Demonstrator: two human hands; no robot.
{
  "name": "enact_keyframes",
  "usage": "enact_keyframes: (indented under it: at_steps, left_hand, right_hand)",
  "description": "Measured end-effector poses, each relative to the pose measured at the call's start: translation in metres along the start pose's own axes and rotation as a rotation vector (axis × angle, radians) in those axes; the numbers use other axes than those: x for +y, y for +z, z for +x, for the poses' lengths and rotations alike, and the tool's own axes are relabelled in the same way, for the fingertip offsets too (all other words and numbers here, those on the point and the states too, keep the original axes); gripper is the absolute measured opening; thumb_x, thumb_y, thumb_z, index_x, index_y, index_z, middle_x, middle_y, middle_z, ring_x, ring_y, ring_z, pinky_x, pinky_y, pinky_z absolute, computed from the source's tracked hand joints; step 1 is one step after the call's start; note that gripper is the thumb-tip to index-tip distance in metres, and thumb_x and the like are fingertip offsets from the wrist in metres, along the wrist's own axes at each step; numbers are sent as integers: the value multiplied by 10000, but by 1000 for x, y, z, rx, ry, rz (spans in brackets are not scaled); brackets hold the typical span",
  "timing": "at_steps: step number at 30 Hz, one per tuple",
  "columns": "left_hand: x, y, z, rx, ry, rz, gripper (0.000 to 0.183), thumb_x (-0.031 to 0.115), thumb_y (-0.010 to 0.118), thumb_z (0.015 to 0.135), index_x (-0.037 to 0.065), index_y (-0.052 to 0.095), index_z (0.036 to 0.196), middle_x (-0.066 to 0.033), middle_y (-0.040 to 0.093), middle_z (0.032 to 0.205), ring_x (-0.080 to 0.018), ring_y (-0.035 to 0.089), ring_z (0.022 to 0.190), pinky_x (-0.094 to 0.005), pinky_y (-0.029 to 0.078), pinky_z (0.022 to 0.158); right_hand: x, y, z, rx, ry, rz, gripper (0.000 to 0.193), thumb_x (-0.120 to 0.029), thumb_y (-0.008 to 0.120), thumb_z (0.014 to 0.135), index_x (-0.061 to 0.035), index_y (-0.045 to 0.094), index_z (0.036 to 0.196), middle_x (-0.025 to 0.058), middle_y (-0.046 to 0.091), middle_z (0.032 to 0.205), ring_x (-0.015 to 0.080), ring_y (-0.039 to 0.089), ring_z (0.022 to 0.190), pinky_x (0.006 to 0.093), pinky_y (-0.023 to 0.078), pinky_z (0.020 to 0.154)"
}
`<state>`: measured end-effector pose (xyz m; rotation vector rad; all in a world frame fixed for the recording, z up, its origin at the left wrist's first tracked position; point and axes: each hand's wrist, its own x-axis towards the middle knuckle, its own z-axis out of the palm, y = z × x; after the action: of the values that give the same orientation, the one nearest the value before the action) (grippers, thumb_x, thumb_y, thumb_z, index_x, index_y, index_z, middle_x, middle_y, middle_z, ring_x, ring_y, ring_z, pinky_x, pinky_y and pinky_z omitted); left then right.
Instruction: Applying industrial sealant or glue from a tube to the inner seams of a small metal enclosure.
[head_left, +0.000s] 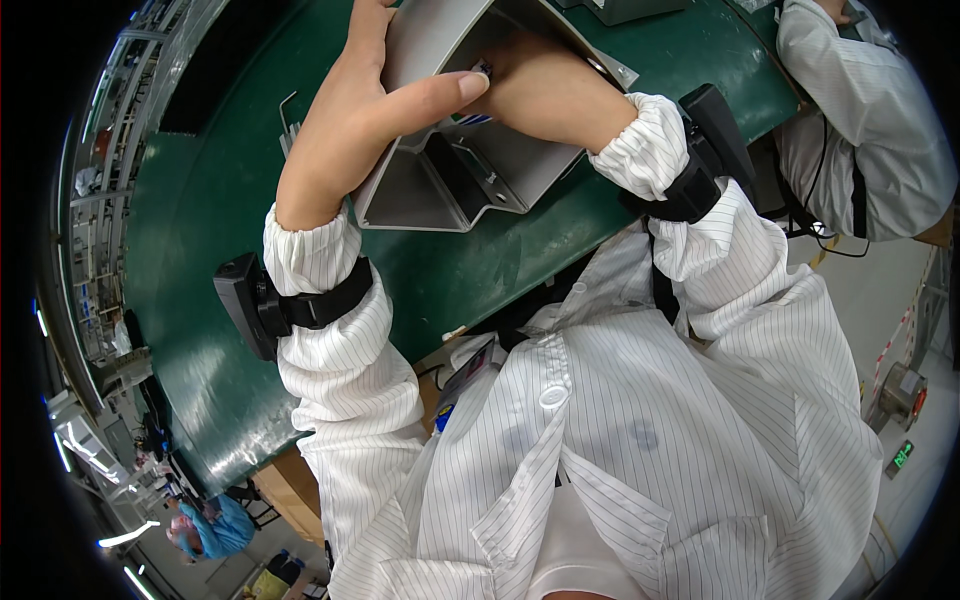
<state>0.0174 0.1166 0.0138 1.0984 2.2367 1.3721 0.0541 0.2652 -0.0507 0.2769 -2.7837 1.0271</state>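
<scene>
A grey sheet-metal housing (527, 182), open toward me and with angled walls, is tilted over the green table. My left hand (365, 125) grips its left side, the thumb stretched across the opening and the other fingers along the outer wall. My right hand (530, 85) reaches into the housing from the right. Its fingers are hidden inside, so what they touch or hold cannot be seen. A black strip and a slotted metal bracket (487, 182) show on the inner lower wall.
The green table (200, 330) curves around in front of me. An L-shaped metal rod (287, 112) lies beside my left wrist. A grey piece (630, 8) sits at the far edge of view. A co-worker's white sleeve (840, 80) is at the right. A cardboard box (290, 495) stands below the table's left end.
</scene>
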Motion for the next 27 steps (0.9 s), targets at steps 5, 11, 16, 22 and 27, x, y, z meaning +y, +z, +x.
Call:
enact_keyframes:
  at_steps: [5,11,16,22,27]
  left_hand:
    - [-15,3,-8,116,-26,132,812,436,634,655,97,324,1325,-178,473,1170,-282,489,1090,-361,365,933]
    - [-16,2,-7,91,-14,148,836,453,617,639,111,312,1339,-164,452,1203,-287,464,1122,-372,341,954]
    - [-16,2,-8,93,-21,135,837,447,617,641,112,305,1342,-164,450,1210,-289,459,1129,-379,346,954]
    - [-14,2,-8,93,-50,111,835,441,615,640,111,305,1342,-166,456,1207,-290,460,1130,-383,345,958]
    - [-16,0,-8,93,-34,131,845,449,615,634,109,305,1342,-168,463,1199,-294,464,1129,-386,344,960]
  right_hand:
    - [-2,1,1,-72,93,16,325,-266,564,748,-14,658,929,201,642,893,333,627,796,382,501,722]
    - [-1,1,0,-52,98,42,331,-272,549,756,-21,652,946,195,644,890,334,628,791,389,502,726]
    - [0,3,1,-54,47,13,313,-264,543,762,-26,654,931,195,643,879,338,625,777,393,501,722]
    - [-1,-1,0,-65,9,26,294,-259,551,763,-22,659,901,198,642,863,339,623,767,392,501,719]
    - [-2,-2,0,-47,3,30,290,-255,563,754,-18,661,891,198,643,857,339,623,753,391,501,716]
